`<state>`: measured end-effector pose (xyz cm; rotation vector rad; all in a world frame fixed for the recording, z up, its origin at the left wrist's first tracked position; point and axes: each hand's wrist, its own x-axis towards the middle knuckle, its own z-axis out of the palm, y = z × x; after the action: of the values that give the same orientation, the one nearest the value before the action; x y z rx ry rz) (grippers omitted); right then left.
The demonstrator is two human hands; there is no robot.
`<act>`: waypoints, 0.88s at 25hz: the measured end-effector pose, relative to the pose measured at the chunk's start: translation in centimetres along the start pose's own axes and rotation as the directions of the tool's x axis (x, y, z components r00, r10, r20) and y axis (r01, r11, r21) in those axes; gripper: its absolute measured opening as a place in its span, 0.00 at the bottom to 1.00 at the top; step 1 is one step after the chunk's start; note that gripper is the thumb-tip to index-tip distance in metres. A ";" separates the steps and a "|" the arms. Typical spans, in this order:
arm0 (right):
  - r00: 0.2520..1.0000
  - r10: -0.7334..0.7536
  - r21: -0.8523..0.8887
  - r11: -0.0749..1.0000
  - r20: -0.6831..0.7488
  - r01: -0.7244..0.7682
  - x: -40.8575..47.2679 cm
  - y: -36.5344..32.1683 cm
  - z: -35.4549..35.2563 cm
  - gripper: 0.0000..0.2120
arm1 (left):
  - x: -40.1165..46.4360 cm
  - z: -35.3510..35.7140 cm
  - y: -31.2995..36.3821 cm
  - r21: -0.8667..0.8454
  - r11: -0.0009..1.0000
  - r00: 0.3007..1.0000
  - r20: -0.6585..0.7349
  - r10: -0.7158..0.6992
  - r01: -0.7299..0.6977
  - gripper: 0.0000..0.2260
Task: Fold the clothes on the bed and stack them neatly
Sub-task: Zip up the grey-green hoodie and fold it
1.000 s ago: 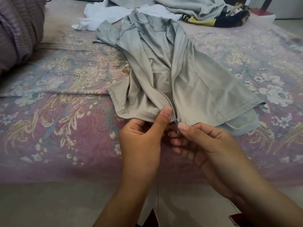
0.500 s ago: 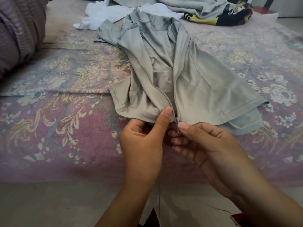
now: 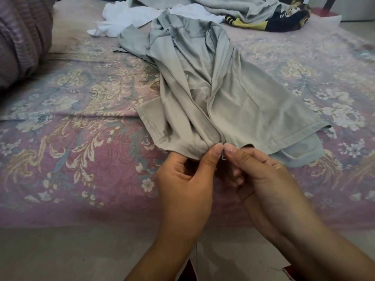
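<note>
The zipper pull (image 3: 223,157) is mostly hidden between the thumbs. The pillow (image 3: 22,39) at the bed's far left corner is cut off.

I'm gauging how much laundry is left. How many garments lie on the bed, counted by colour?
Grey: 2, the zip-front grey jacket that both hands pinch at the hem, and a crumpled grey garment at the far edge.
White: 1, a rumpled white cloth.
Black and yellow: 1, a bunched patterned piece.
Total: 4.

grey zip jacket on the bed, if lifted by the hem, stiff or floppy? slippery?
Probably floppy: the grey jacket lies in soft folds. Its slight sheen suggests smooth, perhaps slippery fabric. The left hand and right hand pinch its hem at the zipper, so the rest would likely trail.
</note>
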<state>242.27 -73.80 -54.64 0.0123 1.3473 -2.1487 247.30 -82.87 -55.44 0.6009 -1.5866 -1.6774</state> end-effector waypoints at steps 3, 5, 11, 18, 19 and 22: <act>0.999 0.022 0.053 0.998 0.030 -0.024 0.1 -0.2 -0.1 0.14 | 0.1 -0.1 0.1 0.019 0.999 0.999 0.016 -0.051 0.050 0.03; 0.998 0.039 0.086 0.995 0.058 -0.044 0.0 -0.1 -0.1 0.14 | 0.2 -0.1 -0.1 0.032 0.996 0.997 -0.004 -0.083 0.083 0.05; 0.999 0.000 0.067 0.998 0.042 -0.003 -0.2 0.0 0.2 0.14 | 0.3 -0.9 -0.5 0.163 0.986 0.999 0.040 0.035 -0.041 0.05; 1.000 0.006 0.046 0.999 0.022 -0.007 -0.2 0.0 0.6 0.14 | 0.4 -1.0 -1.2 0.273 0.957 0.989 0.129 0.066 -0.100 0.15; 1.000 0.015 0.056 0.998 0.020 -0.016 -0.2 0.0 0.6 0.15 | 0.4 -1.0 -1.3 0.251 0.963 0.985 0.163 0.062 -0.103 0.14; 1.000 0.009 0.073 0.997 0.008 -0.010 -0.1 0.2 0.2 0.17 | 0.4 -1.1 -1.4 0.188 0.980 0.966 0.258 0.018 -0.069 0.12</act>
<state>242.49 -74.02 -54.62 0.0391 1.2618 -2.1867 247.62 -83.99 -56.90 0.4559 -1.9524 -1.6278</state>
